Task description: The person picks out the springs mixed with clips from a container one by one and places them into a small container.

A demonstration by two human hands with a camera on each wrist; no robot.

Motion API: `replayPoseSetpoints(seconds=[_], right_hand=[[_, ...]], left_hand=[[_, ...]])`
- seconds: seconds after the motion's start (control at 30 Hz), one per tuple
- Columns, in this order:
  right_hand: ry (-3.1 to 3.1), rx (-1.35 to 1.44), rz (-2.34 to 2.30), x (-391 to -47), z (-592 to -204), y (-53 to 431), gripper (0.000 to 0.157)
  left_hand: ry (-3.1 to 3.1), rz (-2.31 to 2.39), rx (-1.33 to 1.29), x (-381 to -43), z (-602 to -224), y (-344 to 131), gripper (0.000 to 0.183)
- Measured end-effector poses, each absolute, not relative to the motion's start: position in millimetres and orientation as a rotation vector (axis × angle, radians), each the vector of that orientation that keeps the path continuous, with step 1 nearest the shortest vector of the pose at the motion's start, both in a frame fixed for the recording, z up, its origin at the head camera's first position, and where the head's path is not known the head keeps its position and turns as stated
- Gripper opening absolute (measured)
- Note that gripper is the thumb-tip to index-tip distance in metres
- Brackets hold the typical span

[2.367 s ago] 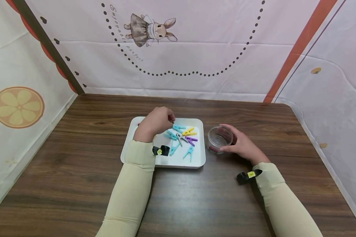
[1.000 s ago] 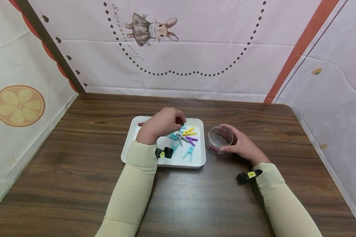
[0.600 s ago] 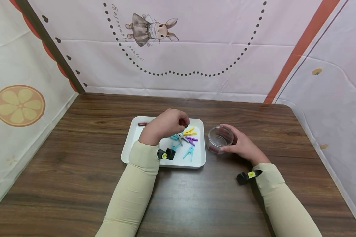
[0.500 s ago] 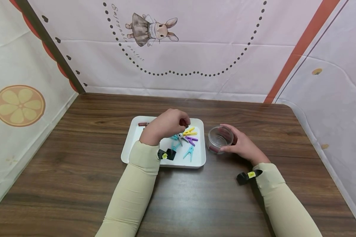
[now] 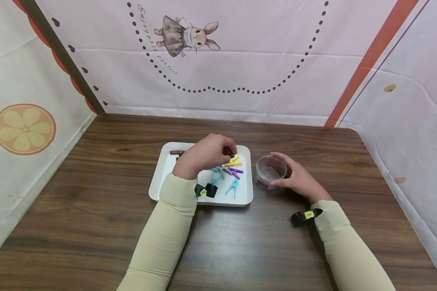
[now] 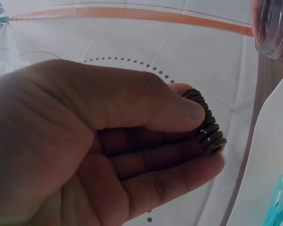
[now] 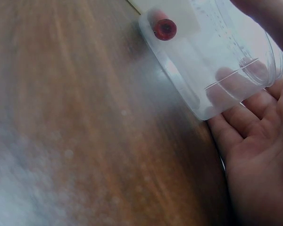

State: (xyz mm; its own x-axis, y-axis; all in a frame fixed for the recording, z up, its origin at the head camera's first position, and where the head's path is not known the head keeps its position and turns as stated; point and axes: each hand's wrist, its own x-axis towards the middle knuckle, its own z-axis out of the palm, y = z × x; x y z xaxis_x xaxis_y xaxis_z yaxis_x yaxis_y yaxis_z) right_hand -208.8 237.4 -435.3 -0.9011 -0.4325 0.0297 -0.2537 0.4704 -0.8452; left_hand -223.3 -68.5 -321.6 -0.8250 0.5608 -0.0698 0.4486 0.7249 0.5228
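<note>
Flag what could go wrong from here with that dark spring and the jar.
1. Dropped spring: the left hand pinches the dark spring between thumb and fingers above the tray; it might slip and land among the clips.
2. Jar knocked: the right hand grips the clear jar beside the tray; a bump could tip it and perhaps spill the red spring inside.

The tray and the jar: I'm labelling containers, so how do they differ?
The tray is opaque white; the jar is clear. The tray is wide, shallow and rectangular; the jar is smaller and round. The right hand grips the jar, while no hand grips the tray. Each has a red spring inside.
</note>
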Motion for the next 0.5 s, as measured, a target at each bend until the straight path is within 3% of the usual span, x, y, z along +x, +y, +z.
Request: replayPoseSetpoints(seconds=[0.5], right_hand=[[2.533,-0.579,-1.395,-208.0,-435.5,236.9,0.087]], left_hand=[[2.7,0.763,0.844,-221.5,-324.8,-61.8,0.019]])
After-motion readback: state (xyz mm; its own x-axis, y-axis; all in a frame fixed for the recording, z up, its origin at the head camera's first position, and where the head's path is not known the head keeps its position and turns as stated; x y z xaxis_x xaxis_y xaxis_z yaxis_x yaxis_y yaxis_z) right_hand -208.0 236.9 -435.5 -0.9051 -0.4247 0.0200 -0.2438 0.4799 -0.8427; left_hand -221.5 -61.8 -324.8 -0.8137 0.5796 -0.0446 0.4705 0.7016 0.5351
